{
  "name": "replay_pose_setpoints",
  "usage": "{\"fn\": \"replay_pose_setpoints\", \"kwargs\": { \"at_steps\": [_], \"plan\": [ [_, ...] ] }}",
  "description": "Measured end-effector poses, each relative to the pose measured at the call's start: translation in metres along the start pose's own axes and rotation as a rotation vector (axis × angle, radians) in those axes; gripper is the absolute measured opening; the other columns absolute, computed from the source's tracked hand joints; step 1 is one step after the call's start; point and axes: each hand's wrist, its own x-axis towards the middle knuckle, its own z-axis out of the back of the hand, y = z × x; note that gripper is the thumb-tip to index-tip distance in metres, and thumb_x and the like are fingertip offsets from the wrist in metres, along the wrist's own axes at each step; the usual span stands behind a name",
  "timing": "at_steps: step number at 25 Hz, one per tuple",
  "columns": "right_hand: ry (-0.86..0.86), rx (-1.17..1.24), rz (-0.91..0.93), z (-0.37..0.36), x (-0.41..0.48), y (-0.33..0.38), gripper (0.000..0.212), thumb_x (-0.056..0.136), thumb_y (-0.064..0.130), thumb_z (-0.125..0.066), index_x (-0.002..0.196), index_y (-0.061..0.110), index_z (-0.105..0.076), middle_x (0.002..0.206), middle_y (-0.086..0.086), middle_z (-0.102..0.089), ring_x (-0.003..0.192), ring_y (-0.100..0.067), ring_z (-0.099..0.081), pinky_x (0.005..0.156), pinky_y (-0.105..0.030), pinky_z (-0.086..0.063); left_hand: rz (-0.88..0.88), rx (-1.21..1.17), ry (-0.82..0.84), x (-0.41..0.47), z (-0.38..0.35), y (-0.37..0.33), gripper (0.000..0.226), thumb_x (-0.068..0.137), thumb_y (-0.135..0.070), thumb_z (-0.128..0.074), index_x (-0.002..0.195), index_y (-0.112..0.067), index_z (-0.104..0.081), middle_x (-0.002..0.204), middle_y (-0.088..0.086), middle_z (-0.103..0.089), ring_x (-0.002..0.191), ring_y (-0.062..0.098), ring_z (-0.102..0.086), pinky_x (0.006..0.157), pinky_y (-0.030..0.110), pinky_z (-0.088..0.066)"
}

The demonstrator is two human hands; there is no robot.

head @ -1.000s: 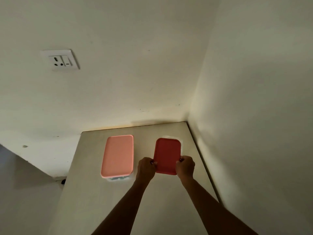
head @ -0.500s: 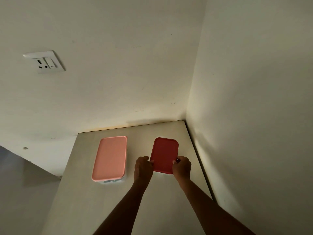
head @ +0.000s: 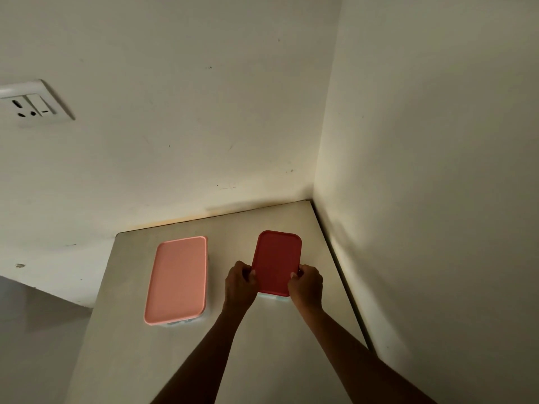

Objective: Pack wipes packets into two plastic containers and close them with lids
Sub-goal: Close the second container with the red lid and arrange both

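Both hands grip the red lid (head: 277,262) near the table's (head: 262,360) far right corner: left hand (head: 239,284), right hand (head: 306,284). It seems seated on its container. The pink-lidded container (head: 178,279) sits toward the left edge.

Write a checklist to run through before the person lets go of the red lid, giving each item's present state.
1. Pink lid on its container: ok.
2. Red lid over its container: ok.
3. Red lid snapped fully shut: cannot tell.
4. Left hand and right hand at the near corners: ok.
5. Wipes packed inside: cannot tell, hidden.
6. Both containers well on the table: ok.
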Motion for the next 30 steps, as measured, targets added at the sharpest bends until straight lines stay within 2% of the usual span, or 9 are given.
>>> {"fn": "replay_pose_setpoints", "kwargs": {
  "at_steps": [4, 7, 14, 17, 18, 21, 24, 26, 30],
  "plan": [
    [0.006, 0.066, -0.074, -0.004, 0.008, 0.0, 0.017, 0.084, 0.004, -0.059, 0.1, 0.002, -0.063, 0.1, -0.013, -0.067, 0.09, -0.028, -0.068, 0.067, -0.029, -0.056, 0.063, -0.068, 0.233, 0.018, 0.002, -0.005, 0.039, 0.097, -0.008, -0.052, 0.136, -0.007, -0.052, 0.12, 0.017, -0.065, 0.1, 0.031, -0.069, 0.081, 0.045, -0.062],
    [0.039, 0.166, -0.155, -0.006, 0.02, 0.014, 0.022, 0.079, 0.004, -0.056, 0.101, 0.006, -0.057, 0.102, -0.013, -0.065, 0.086, -0.027, -0.067, 0.054, -0.024, -0.048, 0.114, -0.093, 0.335, 0.041, 0.002, -0.022, 0.061, 0.089, -0.004, -0.057, 0.148, -0.007, -0.041, 0.129, 0.017, -0.061, 0.104, 0.03, -0.067, 0.082, 0.042, -0.061],
    [0.073, 0.412, -0.274, -0.011, 0.064, 0.031, 0.044, 0.084, 0.008, -0.049, 0.128, 0.012, -0.049, 0.1, -0.001, -0.062, 0.077, -0.016, -0.059, 0.057, -0.026, -0.044, 0.187, -0.178, 0.275, 0.086, -0.02, -0.043, 0.046, 0.097, -0.019, -0.04, 0.141, -0.014, -0.052, 0.132, 0.009, -0.063, 0.115, 0.028, -0.062, 0.094, 0.042, -0.052],
    [0.115, 0.487, -0.207, -0.022, 0.078, 0.029, 0.036, 0.096, 0.022, -0.049, 0.132, 0.019, -0.054, 0.112, -0.002, -0.064, 0.09, -0.016, -0.06, 0.074, -0.031, -0.05, 0.216, -0.252, 0.241, 0.096, -0.033, -0.037, 0.04, 0.102, -0.03, -0.034, 0.133, -0.019, -0.057, 0.124, 0.007, -0.066, 0.108, 0.026, -0.063, 0.089, 0.04, -0.051],
    [0.13, 0.485, -0.207, -0.025, 0.082, 0.029, 0.034, 0.102, 0.036, -0.043, 0.129, 0.021, -0.058, 0.115, -0.003, -0.065, 0.096, -0.018, -0.061, 0.081, -0.034, -0.051, 0.216, -0.26, 0.229, 0.097, -0.038, -0.032, 0.04, 0.104, -0.038, -0.032, 0.13, -0.02, -0.057, 0.119, 0.005, -0.066, 0.104, 0.025, -0.063, 0.086, 0.039, -0.051],
    [0.138, 0.415, -0.258, -0.033, 0.094, 0.022, 0.063, 0.1, 0.066, -0.023, 0.12, 0.024, -0.065, 0.108, 0.002, -0.067, 0.097, -0.018, -0.063, 0.089, -0.039, -0.053, 0.191, -0.271, 0.17, 0.102, -0.048, -0.018, 0.053, 0.105, -0.057, -0.024, 0.113, -0.019, -0.06, 0.098, -0.001, -0.064, 0.088, 0.017, -0.062, 0.073, 0.033, -0.047],
    [0.081, 0.363, -0.217, -0.039, 0.1, 0.013, 0.065, 0.098, 0.068, -0.024, 0.092, 0.019, -0.066, 0.078, 0.004, -0.063, 0.07, -0.012, -0.059, 0.066, -0.029, -0.048, 0.175, -0.264, 0.143, 0.106, -0.051, -0.013, 0.055, 0.104, -0.06, -0.024, 0.103, -0.02, -0.061, 0.09, -0.002, -0.063, 0.08, 0.014, -0.06, 0.069, 0.033, -0.046],
    [0.04, 0.343, -0.181, -0.039, 0.101, 0.013, 0.06, 0.099, 0.064, -0.03, 0.072, 0.017, -0.057, 0.063, 0.003, -0.052, 0.056, -0.011, -0.049, 0.055, -0.028, -0.042, 0.161, -0.249, 0.132, 0.107, -0.052, -0.012, 0.055, 0.103, -0.061, -0.024, 0.104, -0.021, -0.062, 0.089, -0.003, -0.064, 0.079, 0.014, -0.061, 0.069, 0.033, -0.047],
    [0.022, 0.287, -0.163, -0.038, 0.106, 0.016, 0.055, 0.102, 0.056, -0.036, 0.065, 0.019, -0.055, 0.059, 0.004, -0.052, 0.051, -0.01, -0.049, 0.049, -0.026, -0.04, 0.141, -0.235, 0.127, 0.106, -0.052, -0.012, 0.057, 0.104, -0.061, -0.025, 0.099, -0.019, -0.063, 0.084, -0.003, -0.063, 0.074, 0.014, -0.059, 0.068, 0.032, -0.046]
  ]
}}
